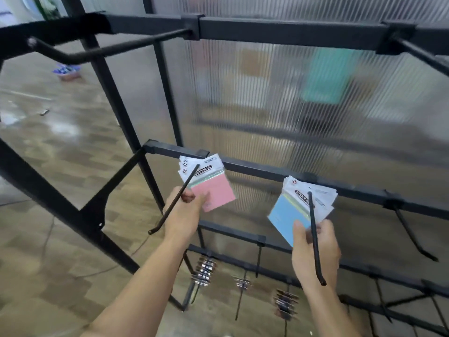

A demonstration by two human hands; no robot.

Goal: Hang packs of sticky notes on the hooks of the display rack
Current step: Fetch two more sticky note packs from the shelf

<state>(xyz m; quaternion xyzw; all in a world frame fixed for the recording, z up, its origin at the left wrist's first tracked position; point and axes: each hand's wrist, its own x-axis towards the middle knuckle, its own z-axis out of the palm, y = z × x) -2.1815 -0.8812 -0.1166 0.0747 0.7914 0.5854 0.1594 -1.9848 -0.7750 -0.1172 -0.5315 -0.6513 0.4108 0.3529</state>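
One pack stack [216, 190] per hand [187, 218]

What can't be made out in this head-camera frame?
Head view throughout.
1. Pack count in the pink-fronted stack: the front pack covers the rest.
2. Fingers of the right hand: hidden behind the blue-fronted stack.
3. What the items on the lower hooks are: small, blurred.
4. The teal shape behind the ribbed panel: distorted by it.
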